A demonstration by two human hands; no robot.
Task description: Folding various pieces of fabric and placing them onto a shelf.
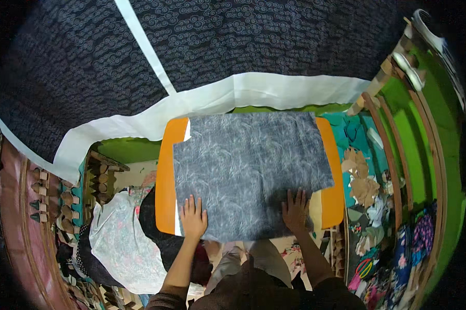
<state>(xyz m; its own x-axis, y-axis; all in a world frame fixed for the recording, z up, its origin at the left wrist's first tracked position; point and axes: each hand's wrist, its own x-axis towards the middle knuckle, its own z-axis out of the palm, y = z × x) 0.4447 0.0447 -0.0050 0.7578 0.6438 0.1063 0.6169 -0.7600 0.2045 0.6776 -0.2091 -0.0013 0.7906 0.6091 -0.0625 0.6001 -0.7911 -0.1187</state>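
Note:
A dark grey sheet of marbled, leather-like material (248, 160) lies spread over an orange table (166, 175), with notches cut at some of its corners. My left hand (193, 217) rests flat near its lower left corner, fingers apart and pointing away from me. Toward the lower right, my right hand (296, 211) also presses flat on the sheet with spread fingers. Neither hand holds anything. White and tan layers show from beneath the sheet at its edges; what they are is mostly hidden.
Wooden racks holding shoe lasts (67, 199) stand on the left. Beside the table lies a pale flowered cloth (124, 243). On the right are tan scraps (364, 191) and bundles of patterned fabric (423, 235) on shelves. A dark patterned curtain (274, 41) hangs beyond the table.

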